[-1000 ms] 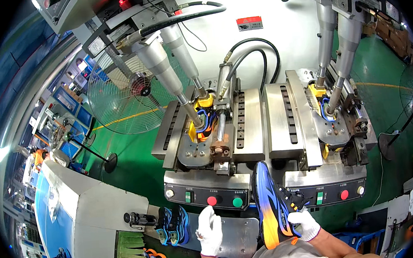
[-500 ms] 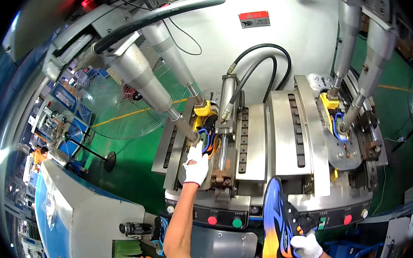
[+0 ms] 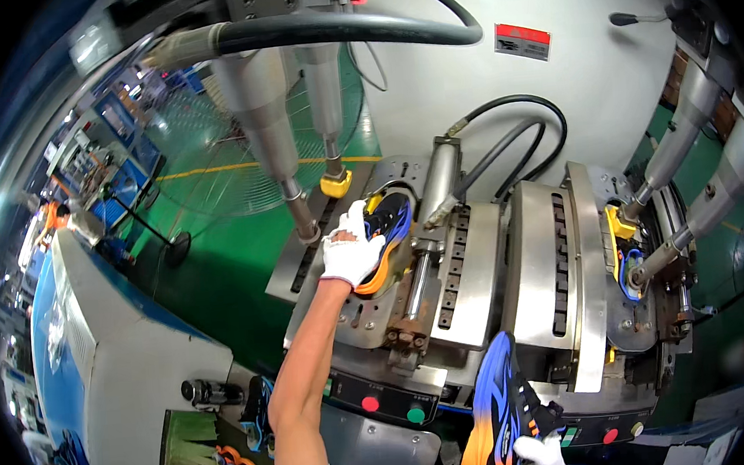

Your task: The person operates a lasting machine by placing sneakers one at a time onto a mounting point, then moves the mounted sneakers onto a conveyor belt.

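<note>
Left hand (image 3: 352, 251) on shoe (image 3: 387, 231), below red sign (image 3: 522, 41)

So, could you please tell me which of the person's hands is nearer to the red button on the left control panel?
Left. The left hand grips the shoe in the press, above the red button; the right hand holds another shoe further off.

Press bed (image 3: 480, 268): steel, tilted, grooved side plates; sits just R of left hand (image 3: 351, 250).
Left station: shoe (image 3: 387, 231), blue/orange/black, seated in the mould, left hand touching it.
Right station: another shoe (image 3: 626, 260), clamped under rods, well apart from both hands.
Control panel (image 3: 389, 397): front edge, red + green buttons, between the hands.
Floor (image 3: 216, 245): green, yellow line, fan stand base, L of left hand.
</note>
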`<state>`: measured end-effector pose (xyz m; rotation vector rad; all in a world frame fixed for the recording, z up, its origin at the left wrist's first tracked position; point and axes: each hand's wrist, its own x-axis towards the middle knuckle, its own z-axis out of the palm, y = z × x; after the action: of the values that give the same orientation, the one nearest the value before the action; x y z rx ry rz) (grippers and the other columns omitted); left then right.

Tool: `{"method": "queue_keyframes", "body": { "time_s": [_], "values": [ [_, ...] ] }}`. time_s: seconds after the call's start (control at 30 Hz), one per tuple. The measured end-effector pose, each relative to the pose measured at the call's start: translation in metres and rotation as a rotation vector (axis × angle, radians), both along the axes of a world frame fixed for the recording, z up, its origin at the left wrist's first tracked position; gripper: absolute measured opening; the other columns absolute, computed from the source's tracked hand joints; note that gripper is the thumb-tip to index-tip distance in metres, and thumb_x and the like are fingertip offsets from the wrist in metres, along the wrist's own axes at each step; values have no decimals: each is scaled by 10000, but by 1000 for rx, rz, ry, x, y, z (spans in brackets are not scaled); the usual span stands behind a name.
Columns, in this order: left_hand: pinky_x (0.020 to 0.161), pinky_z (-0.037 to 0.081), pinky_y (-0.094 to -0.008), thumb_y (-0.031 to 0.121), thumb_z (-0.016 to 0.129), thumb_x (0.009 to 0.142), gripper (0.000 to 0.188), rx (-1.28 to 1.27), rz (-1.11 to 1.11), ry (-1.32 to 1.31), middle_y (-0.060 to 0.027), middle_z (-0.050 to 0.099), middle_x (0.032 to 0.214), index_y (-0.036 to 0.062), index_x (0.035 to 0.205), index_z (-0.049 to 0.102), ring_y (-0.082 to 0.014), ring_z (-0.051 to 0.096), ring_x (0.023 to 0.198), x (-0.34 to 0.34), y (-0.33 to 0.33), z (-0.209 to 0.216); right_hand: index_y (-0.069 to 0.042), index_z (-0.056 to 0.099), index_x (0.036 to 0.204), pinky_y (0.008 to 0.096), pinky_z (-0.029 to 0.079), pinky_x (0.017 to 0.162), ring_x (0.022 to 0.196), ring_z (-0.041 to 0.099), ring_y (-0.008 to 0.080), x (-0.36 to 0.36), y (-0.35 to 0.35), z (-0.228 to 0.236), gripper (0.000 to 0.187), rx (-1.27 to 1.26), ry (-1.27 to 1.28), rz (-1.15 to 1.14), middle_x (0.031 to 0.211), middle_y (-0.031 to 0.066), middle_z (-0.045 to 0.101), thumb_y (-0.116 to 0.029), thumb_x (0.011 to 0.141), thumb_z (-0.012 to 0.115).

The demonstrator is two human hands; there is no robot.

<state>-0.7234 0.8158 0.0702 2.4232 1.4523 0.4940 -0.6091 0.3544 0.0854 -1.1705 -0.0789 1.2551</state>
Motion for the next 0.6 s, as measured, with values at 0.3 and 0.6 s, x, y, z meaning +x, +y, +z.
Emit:
{"method": "queue_keyframes", "body": {
  "time_s": [0.3,0.6],
  "values": [
    [933,550,-383,53,851,752,866,98,283,-577,-193,636,1252,-2,1497,412,-258,684,1031,-212,-259,1,-8,580,1255,366,592,825,906,699,232,-39,251,-19,412,410,113,179,1087,125,696,61,869,708],
    [883,572,-428,207,831,803,656,-179,910,-370,-205,728,1131,61,1393,586,-343,729,981,-235,-441,-193,-66,718,1088,389,588,782,923,722,246,86,528,-195,350,-503,-1118,-117,1033,150,740,-88,740,746]
  ]
}}
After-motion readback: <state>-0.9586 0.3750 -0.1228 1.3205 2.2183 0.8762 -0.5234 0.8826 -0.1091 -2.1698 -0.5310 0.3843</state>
